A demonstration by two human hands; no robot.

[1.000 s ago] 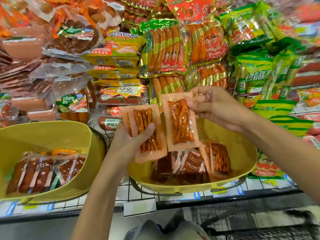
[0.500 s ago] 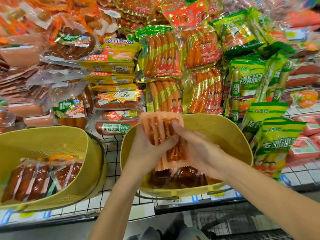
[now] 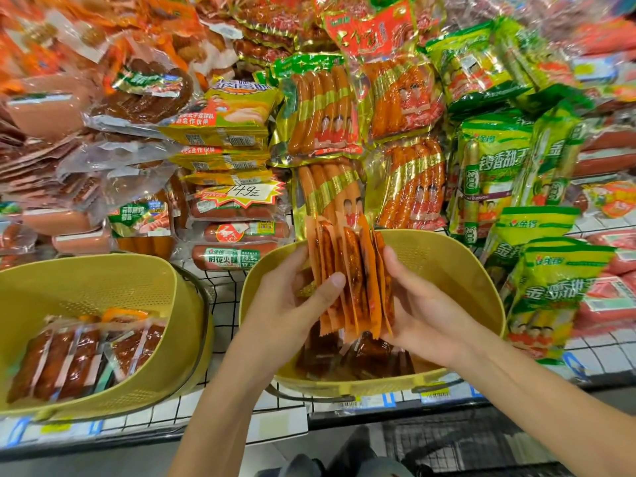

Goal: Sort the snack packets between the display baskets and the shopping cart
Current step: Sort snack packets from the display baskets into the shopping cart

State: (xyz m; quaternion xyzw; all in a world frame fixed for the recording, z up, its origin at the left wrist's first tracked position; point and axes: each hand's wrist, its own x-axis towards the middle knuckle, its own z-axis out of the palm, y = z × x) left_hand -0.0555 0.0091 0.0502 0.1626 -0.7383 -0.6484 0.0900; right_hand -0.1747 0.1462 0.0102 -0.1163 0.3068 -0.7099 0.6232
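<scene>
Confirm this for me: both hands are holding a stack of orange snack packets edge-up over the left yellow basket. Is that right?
Not quite. The head view shows the left hand and right hand holding the stack of orange packets edge-up over the right yellow basket, not the left yellow basket. The rest is correct.

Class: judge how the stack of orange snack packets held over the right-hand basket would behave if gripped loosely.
Probably slippery: the stack of packets is glossy film and fans unevenly between the left hand and right hand. Likely light and bendy, since each packet looks thin and flat.
</scene>
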